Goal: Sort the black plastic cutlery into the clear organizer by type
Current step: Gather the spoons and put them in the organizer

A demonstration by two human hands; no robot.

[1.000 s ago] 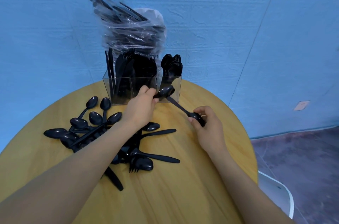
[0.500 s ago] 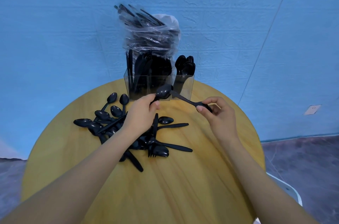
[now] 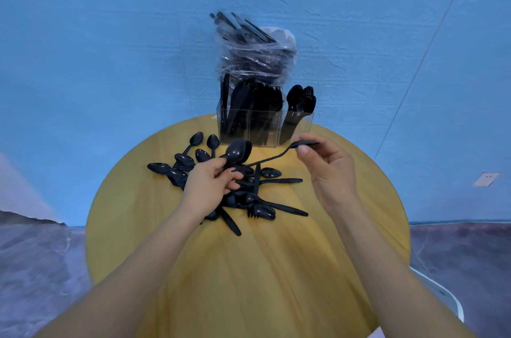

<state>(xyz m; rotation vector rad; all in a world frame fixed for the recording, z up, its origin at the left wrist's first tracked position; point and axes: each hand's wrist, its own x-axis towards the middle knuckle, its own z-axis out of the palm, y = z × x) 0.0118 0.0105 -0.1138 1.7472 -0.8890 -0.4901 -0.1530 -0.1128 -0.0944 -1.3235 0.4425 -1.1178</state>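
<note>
Since half a second ago, both hands have been lifted a little, and the right hand (image 3: 330, 169) has been raised so that the black spoon (image 3: 272, 158) it pinches by one end now hangs in the air in front of the clear organizer (image 3: 264, 127). A few spoons with their bowls up (image 3: 237, 150) are gripped in the curled fingers of the left hand (image 3: 208, 188), just above the loose pile of black cutlery (image 3: 249, 194) that is spread near the middle and far left of the table. The organizer is stood at the far edge of the round yellow wooden table (image 3: 249, 268), with knives and forks kept in its left and middle parts and spoons kept in its right part. A clear plastic bag of more black cutlery (image 3: 254, 55) is propped behind it against the blue wall (image 3: 96, 47). No words or labels can be read anywhere. A grey floor (image 3: 36, 260) is seen below the wall, and a white curved thing (image 3: 445, 296) is seen past the near right edge of the table.
</note>
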